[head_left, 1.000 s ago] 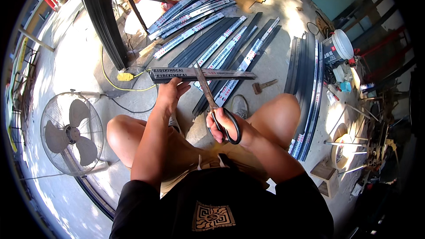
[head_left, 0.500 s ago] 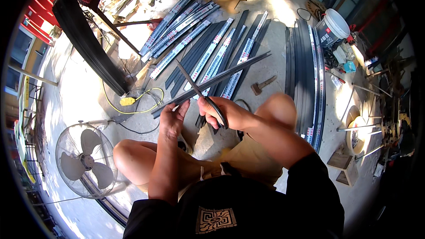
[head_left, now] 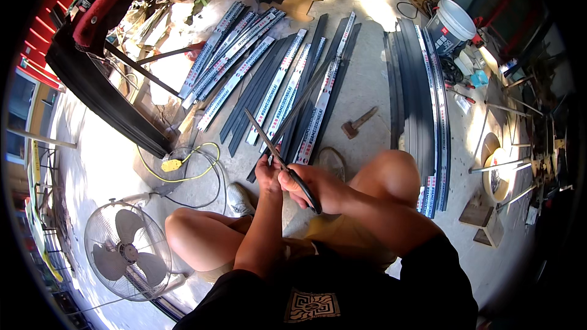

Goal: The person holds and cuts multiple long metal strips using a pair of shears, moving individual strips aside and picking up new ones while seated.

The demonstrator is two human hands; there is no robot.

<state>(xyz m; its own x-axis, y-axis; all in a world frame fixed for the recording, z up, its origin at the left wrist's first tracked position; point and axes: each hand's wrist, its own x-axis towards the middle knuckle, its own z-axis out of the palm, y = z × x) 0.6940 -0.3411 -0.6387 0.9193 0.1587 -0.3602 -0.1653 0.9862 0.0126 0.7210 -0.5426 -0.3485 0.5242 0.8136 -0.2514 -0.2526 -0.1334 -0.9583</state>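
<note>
My right hand (head_left: 306, 186) is closed round the black handle of what look like long scissors (head_left: 262, 129). Their narrow, dark blade points away and to the left. Close beside it, my left hand (head_left: 268, 174) has its fingers curled at the near part of a long, thin dark strip (head_left: 299, 107). The strip slants away to the right, over the pile on the floor, and the blade crosses it near my left fingers. Beyond my hands lie several dark strips (head_left: 254, 95), some faced with white and blue printed film (head_left: 278, 85).
A hammer (head_left: 359, 123) lies right of the pile, near more dark strips (head_left: 411, 85). A white bucket (head_left: 451, 27) stands far right. At left are a fan (head_left: 127, 250), a yellow socket block (head_left: 172, 164) with cables, and a bundle of long black profiles (head_left: 107, 95) on a stand.
The strip has swung to a steeper slant pointing away from me. Both hands have come nearer my body, and my left fingers have closed in beside the right hand.
</note>
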